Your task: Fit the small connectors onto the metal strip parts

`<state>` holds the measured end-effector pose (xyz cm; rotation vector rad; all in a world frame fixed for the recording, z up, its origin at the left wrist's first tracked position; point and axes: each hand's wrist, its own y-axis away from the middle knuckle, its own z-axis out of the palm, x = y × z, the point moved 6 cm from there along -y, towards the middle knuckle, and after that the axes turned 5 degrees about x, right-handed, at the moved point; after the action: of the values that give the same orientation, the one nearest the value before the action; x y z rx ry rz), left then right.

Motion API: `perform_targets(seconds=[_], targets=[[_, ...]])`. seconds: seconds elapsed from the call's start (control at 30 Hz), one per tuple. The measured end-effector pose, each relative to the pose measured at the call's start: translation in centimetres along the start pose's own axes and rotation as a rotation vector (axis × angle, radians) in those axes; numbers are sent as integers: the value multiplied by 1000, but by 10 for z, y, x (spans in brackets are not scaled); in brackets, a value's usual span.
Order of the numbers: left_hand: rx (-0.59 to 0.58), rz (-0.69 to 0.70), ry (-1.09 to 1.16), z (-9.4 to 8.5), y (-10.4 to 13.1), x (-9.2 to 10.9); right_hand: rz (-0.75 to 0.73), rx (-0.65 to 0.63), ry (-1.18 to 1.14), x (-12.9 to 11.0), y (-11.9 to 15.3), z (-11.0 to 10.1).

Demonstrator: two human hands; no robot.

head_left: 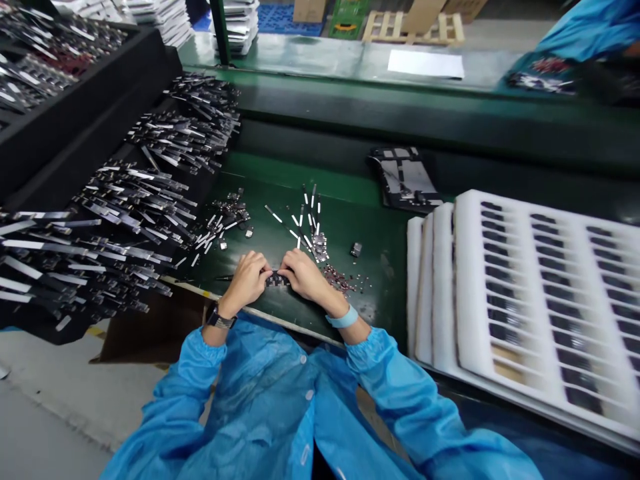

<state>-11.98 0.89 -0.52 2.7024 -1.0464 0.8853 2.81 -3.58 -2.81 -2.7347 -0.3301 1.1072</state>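
Near the front edge of the green work surface, both my hands meet at a small black circuit board piece (278, 279). My left hand (251, 277) pinches its left end, fingers closed. My right hand (304, 273) closes its fingers at the other end. The fingertips partly hide the piece, so its exact kind is unclear. Just beyond my right hand lie several thin flex strips (312, 207) and a cluster of silvery parts (320, 247). Tiny reddish-brown parts (337, 279) are scattered beside the right wrist. A dark slim tool (223, 278) lies left of my left hand.
Rows of flex-cable parts (135, 200) fill black foam on the left. White foam trays (530, 300) with dark pieces in slots stand at right. A grey-black device part (407, 177) lies at the back. A blue-sleeved person (590, 33) is across the bench.
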Motion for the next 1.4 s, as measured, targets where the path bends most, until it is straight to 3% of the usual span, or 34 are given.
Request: perform_targets(seconds=[0.47,0.73,0.93,1.0,1.17,1.3,1.4], targets=[[-2,57,-45,2,0,2,-5,18,33,-1,2,3],[-11,78,-15,-3,1,4,-17,23,40,-3,6,-13],[-42,132,-90,-7,-1,14,-82,-28,178,-7,7,-19],[33,127,-114,-13,5,20,-56,-12,165,-7,9,-21],[535,-165,-50,-37,43,33,14,252,79,-20,29,-35],[518,-347,192,-25,61,49,-63,492,175,-49,54,-33],[476,-425,288,-17,60,57,-151,517,222,-69,62,-19]])
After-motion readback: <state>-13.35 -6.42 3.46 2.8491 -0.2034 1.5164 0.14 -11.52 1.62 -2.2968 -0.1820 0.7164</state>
